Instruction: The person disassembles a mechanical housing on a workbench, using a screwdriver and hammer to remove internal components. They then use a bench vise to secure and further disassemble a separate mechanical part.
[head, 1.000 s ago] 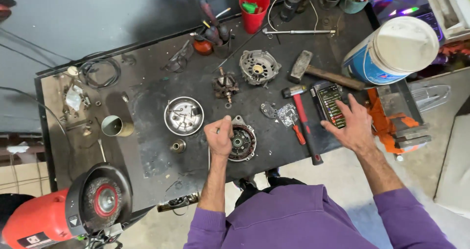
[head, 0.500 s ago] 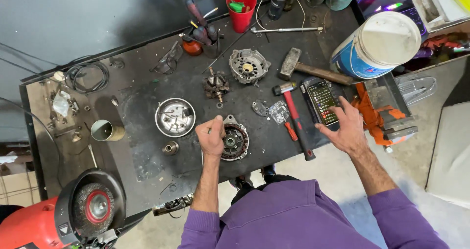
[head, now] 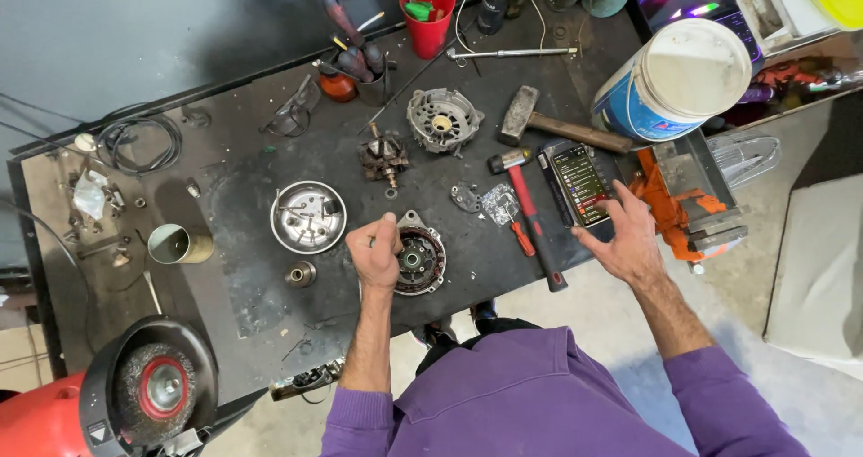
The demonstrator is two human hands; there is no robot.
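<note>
Two hands busy: left hand [head: 376, 255] fingers clamped steadying the alternator stator housing [head: 418, 259]; right hand [head: 625, 237] fingers apart, tapping phone [head: 580, 183] on table [head: 243, 304].

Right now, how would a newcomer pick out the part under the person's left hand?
On the dark workbench, find the near edge. The left hand grips a round metal housing with copper windings inside. Unlike the shallow silver dish to its left, it is dark and ring-shaped.

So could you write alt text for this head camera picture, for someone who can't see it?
Seen from above, a person's left hand grips a round alternator housing on a dark workbench, while the right hand touches a phone. Hammers, parts and a white bucket lie around.
</note>
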